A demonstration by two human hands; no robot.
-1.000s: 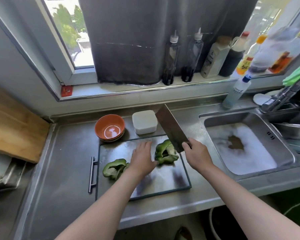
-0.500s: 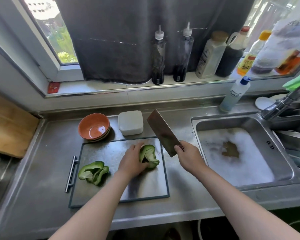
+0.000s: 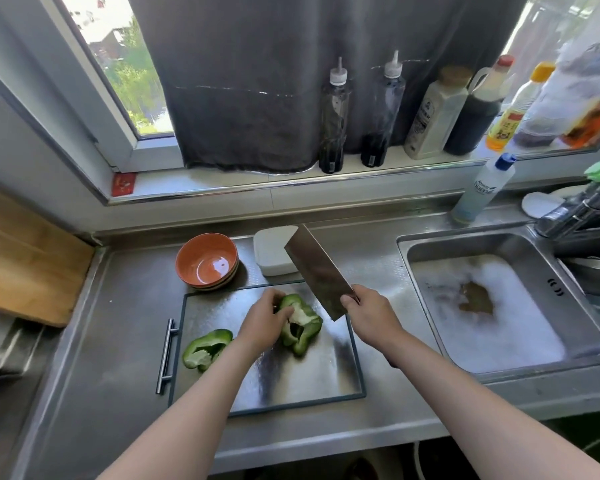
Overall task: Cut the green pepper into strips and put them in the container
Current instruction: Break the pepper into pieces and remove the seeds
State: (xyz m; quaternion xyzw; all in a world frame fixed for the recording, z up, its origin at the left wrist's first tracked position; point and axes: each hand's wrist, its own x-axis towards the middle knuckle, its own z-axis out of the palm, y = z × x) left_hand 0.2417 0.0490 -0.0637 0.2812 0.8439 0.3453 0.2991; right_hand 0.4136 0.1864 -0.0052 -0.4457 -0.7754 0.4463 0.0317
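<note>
Though halved, pepper (image 3: 302, 325) within left fingers (image 3: 273, 307)

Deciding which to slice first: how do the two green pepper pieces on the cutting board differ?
The held pepper piece is gripped by the left hand; the loose pepper piece lies untouched. The held one sits mid-board near the raised cleaver in the right hand; the loose one lies at the cutting board's left edge. Both are green, hollow side showing, not yet in strips.
</note>
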